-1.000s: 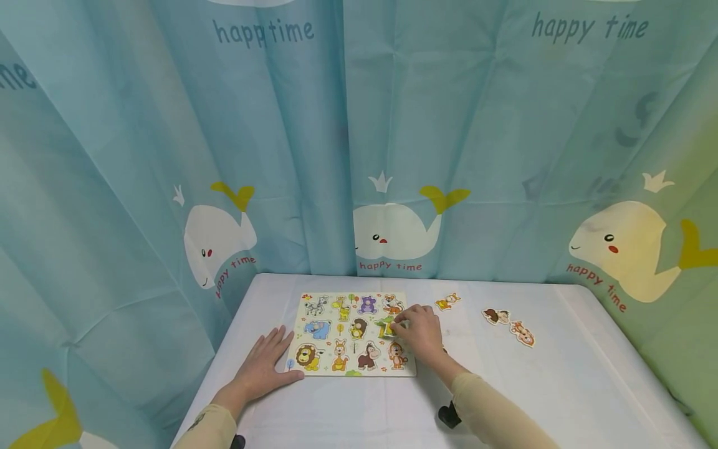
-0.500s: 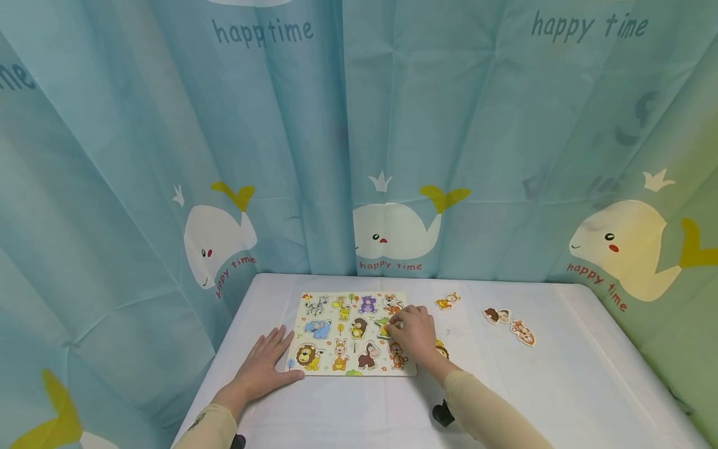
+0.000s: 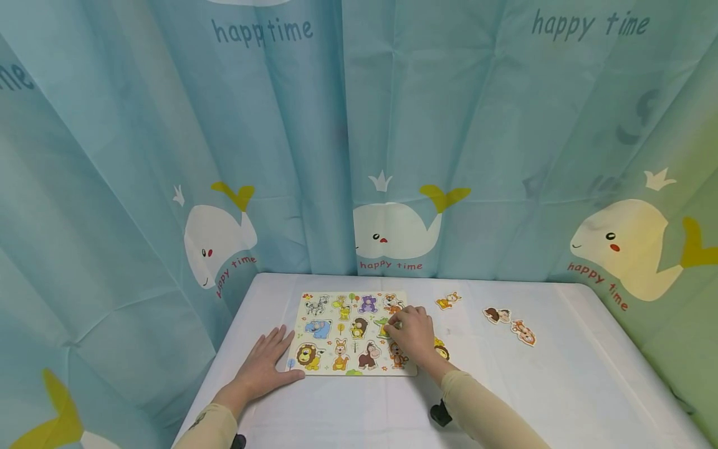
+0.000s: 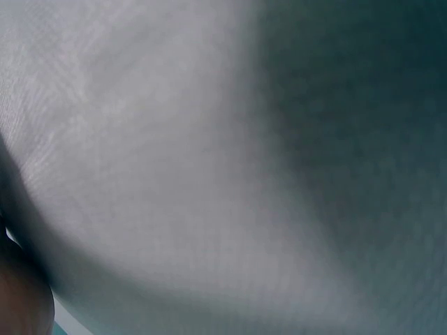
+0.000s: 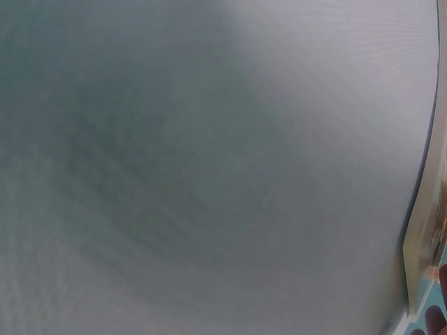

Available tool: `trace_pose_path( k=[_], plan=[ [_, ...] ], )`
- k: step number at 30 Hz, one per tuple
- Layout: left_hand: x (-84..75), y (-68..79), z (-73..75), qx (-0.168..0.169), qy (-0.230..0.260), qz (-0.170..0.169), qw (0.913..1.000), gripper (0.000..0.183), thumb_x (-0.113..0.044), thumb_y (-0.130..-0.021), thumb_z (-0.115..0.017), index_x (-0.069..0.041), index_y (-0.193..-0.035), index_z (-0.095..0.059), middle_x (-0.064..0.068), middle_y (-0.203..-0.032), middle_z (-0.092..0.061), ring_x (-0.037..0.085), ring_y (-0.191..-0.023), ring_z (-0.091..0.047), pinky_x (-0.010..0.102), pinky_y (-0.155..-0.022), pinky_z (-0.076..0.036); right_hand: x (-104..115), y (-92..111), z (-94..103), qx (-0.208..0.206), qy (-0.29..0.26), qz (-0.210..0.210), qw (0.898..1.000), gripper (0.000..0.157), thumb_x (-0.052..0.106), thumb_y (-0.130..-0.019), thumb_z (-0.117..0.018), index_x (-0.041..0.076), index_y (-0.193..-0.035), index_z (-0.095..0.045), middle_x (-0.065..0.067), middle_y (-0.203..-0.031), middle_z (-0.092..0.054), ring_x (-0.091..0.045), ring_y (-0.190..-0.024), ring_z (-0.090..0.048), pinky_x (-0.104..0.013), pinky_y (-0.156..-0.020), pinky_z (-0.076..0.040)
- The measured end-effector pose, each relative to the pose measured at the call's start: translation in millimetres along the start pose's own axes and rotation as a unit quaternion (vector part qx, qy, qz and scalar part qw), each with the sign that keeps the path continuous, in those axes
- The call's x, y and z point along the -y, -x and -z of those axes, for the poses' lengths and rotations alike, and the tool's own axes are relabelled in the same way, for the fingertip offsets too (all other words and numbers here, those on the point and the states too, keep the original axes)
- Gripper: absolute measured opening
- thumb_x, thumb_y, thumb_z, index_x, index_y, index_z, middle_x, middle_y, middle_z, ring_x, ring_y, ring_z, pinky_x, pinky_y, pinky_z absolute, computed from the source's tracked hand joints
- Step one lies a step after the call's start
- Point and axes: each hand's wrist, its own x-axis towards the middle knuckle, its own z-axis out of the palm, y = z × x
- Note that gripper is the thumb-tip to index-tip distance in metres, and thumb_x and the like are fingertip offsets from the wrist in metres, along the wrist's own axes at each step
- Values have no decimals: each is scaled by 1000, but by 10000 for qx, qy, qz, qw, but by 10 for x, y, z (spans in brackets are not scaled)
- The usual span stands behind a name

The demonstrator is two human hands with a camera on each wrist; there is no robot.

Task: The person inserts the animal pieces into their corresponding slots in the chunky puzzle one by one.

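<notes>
A pale puzzle board (image 3: 330, 370) with animal pictures lies on the white table. My left hand (image 3: 262, 365) rests flat at its left edge, fingers spread, the thumb at the near left corner. My right hand (image 3: 413, 333) reaches over the board's right side and pinches a green animal piece (image 3: 383, 325), seemingly a crocodile, at its place in the middle row. The fingers hide part of that piece. Beside the right wrist lies a yellow and brown piece (image 3: 442, 350), partly covered. The left wrist view shows mostly blurred tablecloth.
A kangaroo piece (image 3: 448, 301) lies right of the board. Farther right are a brown monkey-like piece (image 3: 497, 315) and an orange-brown animal piece (image 3: 523, 333). A blue curtain (image 3: 314, 156) hangs behind the table (image 3: 566, 386).
My right hand has shifted slightly left and nearer, and the green piece has settled lower against the board. The yellow and brown piece has come into view. My left hand has stayed still.
</notes>
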Motion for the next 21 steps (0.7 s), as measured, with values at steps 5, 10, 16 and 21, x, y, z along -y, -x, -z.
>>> trace_pose_path(
  k=[5,10,16,21],
  plan=[
    [-4,3,0,12,11,32,10000,107,-75,-80,-68,-12,-160,-35,14,-168,-24,35,-155,-15,53,-127,-9,10,-1,-3,30,-70,-44,10000,15,30,-86,-83,22,-79,-73,-1,-98,-65,-28,-102,-54,-46,-82,-45],
    [-23,20,14,11,42,37,10000,107,-74,-80,-69,-11,-160,-36,15,-168,-24,36,-155,-16,54,-127,-9,13,-3,-11,16,-32,-48,10000,15,29,-86,-83,21,-79,-72,-1,-97,-65,-28,-101,-54,-47,-82,-46],
    [-31,23,21,16,53,32,10000,106,-73,-80,-70,-11,-160,-36,15,-168,-25,36,-155,-16,54,-127,-10,15,-4,-21,12,36,-119,9999,15,30,-86,-83,22,-79,-73,-1,-98,-65,-28,-102,-54,-47,-82,-46],
    [-17,11,11,-7,97,30,9999,107,-74,-80,-70,-11,-160,-37,15,-167,-25,36,-155,-16,55,-126,-10,11,-4,-30,10,29,-93,10000,15,30,-86,-83,22,-79,-73,-2,-100,-66,-29,-103,-54,-48,-81,-46]
  ],
)
